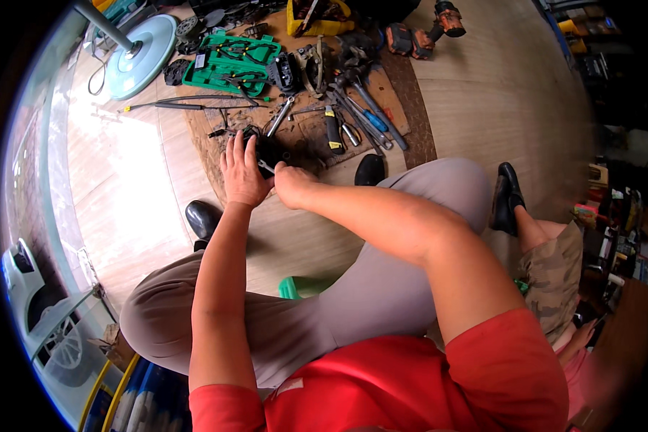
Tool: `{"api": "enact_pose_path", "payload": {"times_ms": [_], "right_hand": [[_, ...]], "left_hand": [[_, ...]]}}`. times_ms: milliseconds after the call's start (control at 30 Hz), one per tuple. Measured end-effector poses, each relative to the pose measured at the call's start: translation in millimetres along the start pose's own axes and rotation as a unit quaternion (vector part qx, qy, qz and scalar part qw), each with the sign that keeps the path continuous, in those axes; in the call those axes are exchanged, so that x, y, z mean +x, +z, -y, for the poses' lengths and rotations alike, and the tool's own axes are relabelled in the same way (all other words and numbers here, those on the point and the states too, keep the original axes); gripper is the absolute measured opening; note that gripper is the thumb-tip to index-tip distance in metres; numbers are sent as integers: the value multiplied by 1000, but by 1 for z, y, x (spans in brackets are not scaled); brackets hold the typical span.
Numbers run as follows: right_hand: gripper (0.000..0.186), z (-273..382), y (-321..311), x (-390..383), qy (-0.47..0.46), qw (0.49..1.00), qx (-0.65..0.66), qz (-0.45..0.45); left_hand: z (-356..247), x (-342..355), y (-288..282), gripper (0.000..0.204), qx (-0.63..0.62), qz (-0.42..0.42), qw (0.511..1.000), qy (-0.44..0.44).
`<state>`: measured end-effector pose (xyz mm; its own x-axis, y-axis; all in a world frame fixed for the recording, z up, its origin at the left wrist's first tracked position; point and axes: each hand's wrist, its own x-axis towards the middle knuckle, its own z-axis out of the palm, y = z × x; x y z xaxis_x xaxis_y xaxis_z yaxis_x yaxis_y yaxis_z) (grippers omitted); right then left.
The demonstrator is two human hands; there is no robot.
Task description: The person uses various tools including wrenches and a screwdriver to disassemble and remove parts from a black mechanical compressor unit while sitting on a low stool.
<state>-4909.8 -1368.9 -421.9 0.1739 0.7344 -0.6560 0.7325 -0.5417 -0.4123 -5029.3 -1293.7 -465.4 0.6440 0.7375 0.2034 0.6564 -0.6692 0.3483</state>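
Note:
My left hand [242,173] rests flat on a black device [268,151] lying on brown cardboard [216,119] on the wooden floor, holding it down. My right hand [292,184] is closed around a small metal tool [266,167] whose tip touches the black device. Both forearms reach forward between my knees. Most of the black device is hidden under my left hand.
Beyond the hands lie several wrenches and screwdrivers [353,119], an open green tool case [232,61], a yellow box [317,21], orange power tools [428,32] and a fan base [140,54]. Another person's leg and black shoe [507,198] are at right.

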Motion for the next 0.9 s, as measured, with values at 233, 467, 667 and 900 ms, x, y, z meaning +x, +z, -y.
{"api": "enact_pose_path", "payload": {"times_ms": [233,467,667,900], "right_hand": [[20,5,13,-7,6,999,2,-33],[18,2,20,-7,-18,996,-45,-78],[16,-12,-2,4,-50,987,-112,-106],[16,-4,4,-8,-58,990,-105,-75]], "left_hand": [[18,-1,2,83,-27,25,998,46],[19,-1,3,81,-56,1,997,46],[21,1,-3,87,-58,23,996,69],[27,1,1,93,-91,15,993,75]]}}
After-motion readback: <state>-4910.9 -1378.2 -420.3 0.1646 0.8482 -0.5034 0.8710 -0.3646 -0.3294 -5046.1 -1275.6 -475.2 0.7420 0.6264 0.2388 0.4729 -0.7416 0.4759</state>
